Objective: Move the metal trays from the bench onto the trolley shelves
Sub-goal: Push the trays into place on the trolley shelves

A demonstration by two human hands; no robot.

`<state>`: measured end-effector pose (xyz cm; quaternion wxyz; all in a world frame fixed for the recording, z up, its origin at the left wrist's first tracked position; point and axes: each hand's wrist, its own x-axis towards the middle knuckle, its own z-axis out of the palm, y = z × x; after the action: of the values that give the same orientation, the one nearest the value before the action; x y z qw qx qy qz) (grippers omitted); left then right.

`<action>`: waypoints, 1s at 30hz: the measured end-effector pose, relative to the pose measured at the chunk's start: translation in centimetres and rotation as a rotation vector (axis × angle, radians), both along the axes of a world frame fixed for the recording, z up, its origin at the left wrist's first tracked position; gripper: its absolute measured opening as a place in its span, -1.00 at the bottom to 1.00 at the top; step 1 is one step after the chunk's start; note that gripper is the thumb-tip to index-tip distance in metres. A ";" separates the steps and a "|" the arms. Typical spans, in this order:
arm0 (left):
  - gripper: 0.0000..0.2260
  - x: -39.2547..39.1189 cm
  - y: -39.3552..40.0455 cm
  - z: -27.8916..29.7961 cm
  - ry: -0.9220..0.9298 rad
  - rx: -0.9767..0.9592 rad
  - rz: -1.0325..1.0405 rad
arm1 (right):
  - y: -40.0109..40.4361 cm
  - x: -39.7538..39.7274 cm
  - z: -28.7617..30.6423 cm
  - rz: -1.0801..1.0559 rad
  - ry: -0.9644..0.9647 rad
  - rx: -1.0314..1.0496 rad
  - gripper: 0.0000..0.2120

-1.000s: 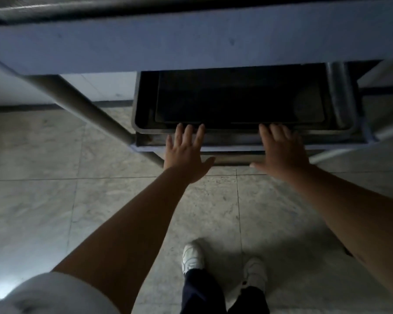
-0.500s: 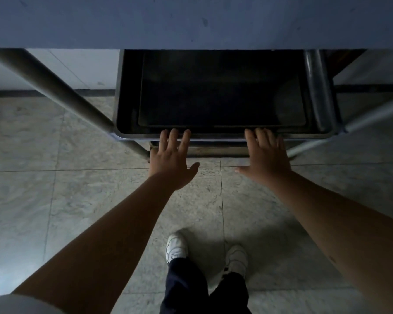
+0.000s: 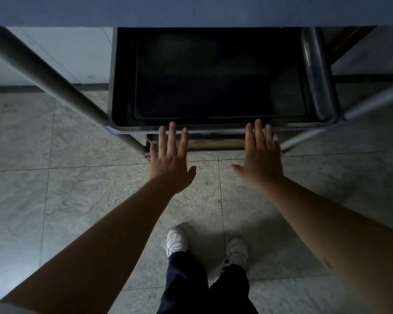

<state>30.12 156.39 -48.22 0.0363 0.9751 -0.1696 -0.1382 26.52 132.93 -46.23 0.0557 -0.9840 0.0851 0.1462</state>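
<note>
The dark rectangular metal tray (image 3: pixel 213 82) lay on a shelf of the steel-framed trolley (image 3: pixel 315 71), under the grey upper shelf (image 3: pixel 191 10). Both hands were flat with straight, spread fingers: the left hand (image 3: pixel 170 162) and the right hand (image 3: pixel 259 157) each touched the tray's near rim with their fingertips. Below them, white shoes (image 3: pixel 176 241) stood on the pale marbled floor tiles (image 3: pixel 77 189).

Trolley shelf (image 3: pixel 225 131): holds a dark metal tray (image 3: pixel 213 87).
Lower shelf (image 3: pixel 213 143): another tray's edge.
Floor (image 3: pixel 77 189): grey tiles.
</note>
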 end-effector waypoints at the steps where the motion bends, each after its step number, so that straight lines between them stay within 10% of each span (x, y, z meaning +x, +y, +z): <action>1: -0.04 -0.4 0.2 -0.3 0.015 0.007 -0.023 | 0.5 -0.4 -0.3 -0.021 -0.001 0.026 0.13; 17: -0.16 -2.3 2.1 -6.6 0.383 0.114 -0.109 | 1.8 -3.7 -7.8 -0.001 0.325 0.120 0.08; 30: -0.06 6.7 -1.2 -23.8 0.109 0.091 -0.125 | -3.4 4.6 -25.4 0.145 0.186 -0.023 0.19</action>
<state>36.84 155.21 -71.98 -0.0078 0.9543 -0.2215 -0.2006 31.16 129.57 -71.59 0.0254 -0.9703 0.0201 0.2397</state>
